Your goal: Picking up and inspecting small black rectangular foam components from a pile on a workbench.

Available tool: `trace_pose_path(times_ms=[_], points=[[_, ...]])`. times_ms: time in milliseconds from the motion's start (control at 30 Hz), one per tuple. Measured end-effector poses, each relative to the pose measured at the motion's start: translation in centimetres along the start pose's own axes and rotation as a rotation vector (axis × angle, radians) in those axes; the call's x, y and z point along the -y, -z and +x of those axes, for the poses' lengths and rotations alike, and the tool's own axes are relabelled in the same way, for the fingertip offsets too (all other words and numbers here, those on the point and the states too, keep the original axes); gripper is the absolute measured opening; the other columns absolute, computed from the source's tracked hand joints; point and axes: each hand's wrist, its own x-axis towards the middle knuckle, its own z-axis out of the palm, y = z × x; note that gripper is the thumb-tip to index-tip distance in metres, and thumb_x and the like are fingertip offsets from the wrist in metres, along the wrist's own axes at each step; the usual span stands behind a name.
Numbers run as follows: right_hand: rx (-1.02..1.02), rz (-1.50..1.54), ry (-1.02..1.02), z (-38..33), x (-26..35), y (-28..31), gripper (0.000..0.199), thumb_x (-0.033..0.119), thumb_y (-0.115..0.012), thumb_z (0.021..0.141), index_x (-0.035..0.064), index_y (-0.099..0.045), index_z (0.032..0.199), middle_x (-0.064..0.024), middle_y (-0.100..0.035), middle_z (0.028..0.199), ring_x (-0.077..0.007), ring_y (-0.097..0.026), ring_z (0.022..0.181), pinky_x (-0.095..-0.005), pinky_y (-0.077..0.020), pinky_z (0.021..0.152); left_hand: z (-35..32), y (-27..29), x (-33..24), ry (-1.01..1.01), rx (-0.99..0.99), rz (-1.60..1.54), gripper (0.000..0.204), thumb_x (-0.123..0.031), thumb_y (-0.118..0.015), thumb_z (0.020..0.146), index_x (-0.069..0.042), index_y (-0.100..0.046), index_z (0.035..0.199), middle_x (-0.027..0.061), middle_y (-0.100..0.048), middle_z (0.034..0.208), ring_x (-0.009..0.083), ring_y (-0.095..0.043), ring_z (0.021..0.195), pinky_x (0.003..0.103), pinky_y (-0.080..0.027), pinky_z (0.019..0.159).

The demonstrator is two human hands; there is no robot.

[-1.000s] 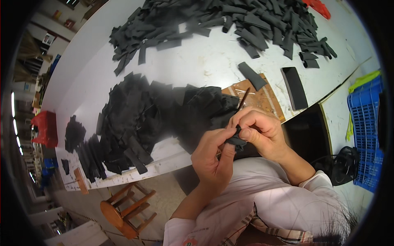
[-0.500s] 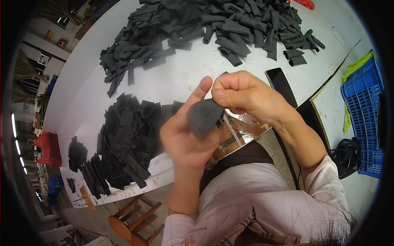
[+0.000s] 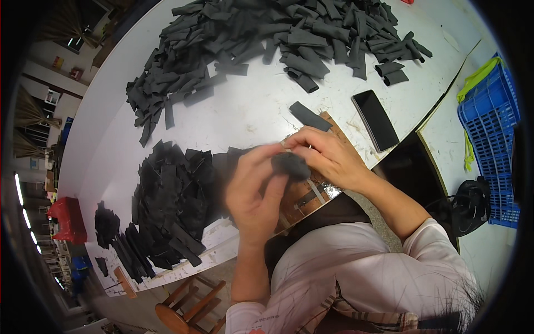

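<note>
A dark grey fabric piece [image 3: 290, 167] is bunched up between my two hands over the near edge of the white table. My left hand [image 3: 253, 192] grips it from the left, thumb below, somewhat blurred. My right hand [image 3: 336, 158] pinches it at its upper right, fingers curled. Just beyond my right hand lies a single flat dark grey fabric tube [image 3: 310, 116]. Beneath my hands is a brown board with metal strips [image 3: 300, 203], partly hidden. On my left lies a heap of black fabric pieces [image 3: 172, 195].
A large pile of rolled dark grey fabric tubes [image 3: 250, 39] covers the far side of the white table [image 3: 245, 117]. Right of my hands lies a phone [image 3: 375, 119]. Farther right stands a blue plastic crate [image 3: 489, 139]. A wooden stool [image 3: 192, 303] and a red bag [image 3: 67, 220] are at left.
Both hands have come lower and nearer my body with the fabric piece, which is now more bunched. The flat tube and board beyond my right hand have come into sight.
</note>
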Motion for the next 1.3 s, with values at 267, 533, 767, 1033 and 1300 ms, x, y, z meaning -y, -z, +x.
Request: trace_pose_path(times_ms=[267,533,767,1033,1300], points=[[0.324,-0.681,0.421,0.6,3.4,0.8,0.024,0.019,-0.064,0.067,0.0025,-0.047,0.07,-0.0086,-0.054,0.073,-0.0267,-0.052,0.066,-0.0369,-0.0414,0.056,-1.5,-0.7,0.3,0.18,-0.451,-0.532,0.019,-0.012,-0.06,0.078,0.003,-0.055,0.089,0.0153,-0.058,0.09,0.0203,-0.055,0.082,0.031,-0.045,0.075],[0.303,-0.396,0.337,0.1,0.2,0.8,0.013,0.015,-0.057,0.072,0.0039,-0.052,0.066,-0.0112,-0.051,0.059,-0.0296,-0.053,0.059,-0.0371,-0.0412,0.052,0.4,-0.6,0.7,0.191,0.001,-0.339,0.013,-0.003,-0.06,0.072,0.004,-0.058,0.083,0.0115,-0.059,0.091,0.0185,-0.056,0.08,0.027,-0.045,0.071],[0.349,-0.4,0.16,-0.8,-1.1,0.6,0.026,0.023,-0.054,0.079,0.0006,-0.05,0.066,-0.0168,-0.05,0.06,-0.0351,-0.052,0.059,-0.0421,-0.0406,0.054,1.4,-1.4,0.3,0.363,0.183,-0.001,0.016,0.004,-0.058,0.074,0.006,-0.054,0.09,0.0094,-0.06,0.082,0.0108,-0.056,0.072,0.023,-0.045,0.066],[0.481,-0.463,0.169,0.6,1.7,1.2,0.027,0.024,-0.056,0.077,0.0005,-0.049,0.065,-0.015,-0.051,0.06,-0.0331,-0.053,0.059,-0.0411,-0.0401,0.054,-0.1,-0.9,-0.8,0.049,-0.217,-0.393,0.019,-0.014,-0.054,0.083,0.003,-0.051,0.091,0.016,-0.059,0.086,0.021,-0.056,0.08,0.031,-0.044,0.076],[0.479,-0.477,0.2,-0.1,0.5,0.7,0.025,0.022,-0.055,0.078,0.002,-0.051,0.064,-0.0127,-0.052,0.059,-0.0306,-0.053,0.058,-0.038,-0.04,0.054,-2.2,-0.1,1.2,0.208,-0.335,-0.287,0.015,-0.008,-0.047,0.086,0.005,-0.055,0.083,0.0122,-0.06,0.086,0.0145,-0.055,0.079,0.024,-0.042,0.072]])
